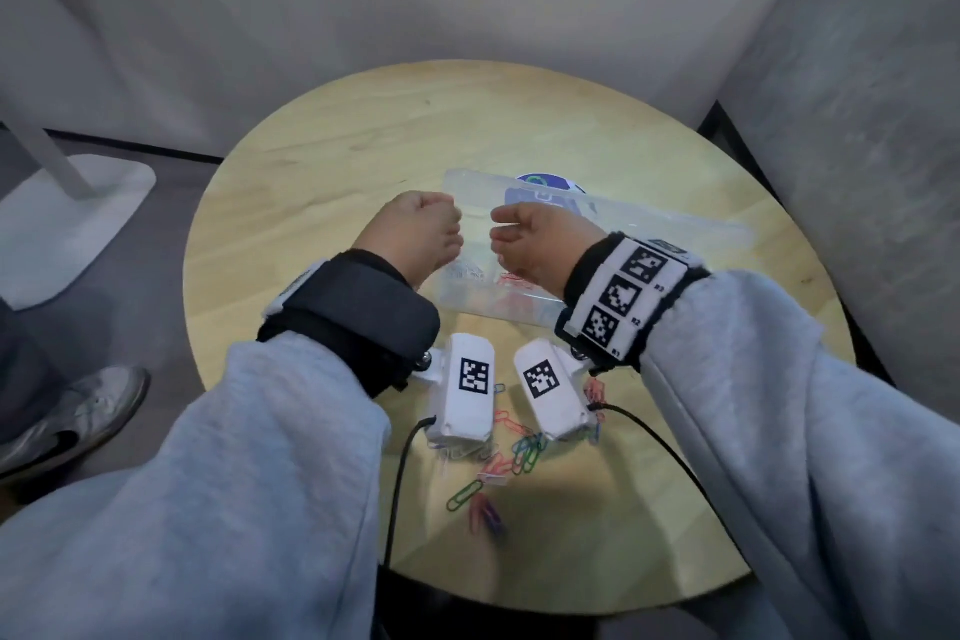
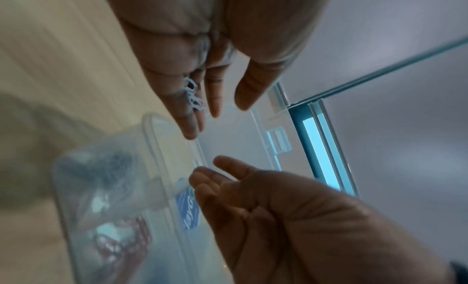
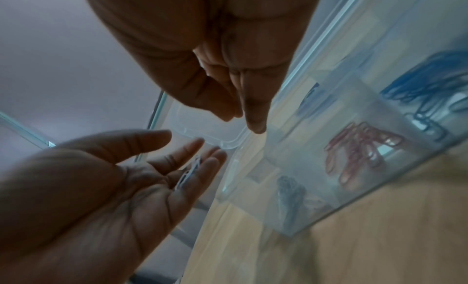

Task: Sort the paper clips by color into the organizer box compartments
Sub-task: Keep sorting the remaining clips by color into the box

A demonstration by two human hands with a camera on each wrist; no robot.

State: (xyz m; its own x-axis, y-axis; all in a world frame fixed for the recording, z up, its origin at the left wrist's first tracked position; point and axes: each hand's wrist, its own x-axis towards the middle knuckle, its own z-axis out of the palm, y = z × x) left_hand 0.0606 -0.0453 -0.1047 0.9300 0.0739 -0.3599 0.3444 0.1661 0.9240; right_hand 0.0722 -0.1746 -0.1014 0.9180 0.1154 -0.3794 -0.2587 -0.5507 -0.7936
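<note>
Round wooden surface [image 1: 311, 182]: left hand [image 2: 207, 54] fingers loosely cradle white clips [image 2: 193, 97] over box [image 1: 675, 237]; right hand [image 1: 535, 239] slack, empty. Clips may slip.

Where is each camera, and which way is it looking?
Head: worn on the head, looking forward and down at the round table, organizer box and loose paper clips; both sleeves and the left hand and right hand show.
Left wrist: looks along the left hand's fingers, white clips between them; the right hand shows below.
Right wrist: looks along the right hand toward red clips in a compartment; the left palm shows.
All three share both hands and the box.
</note>
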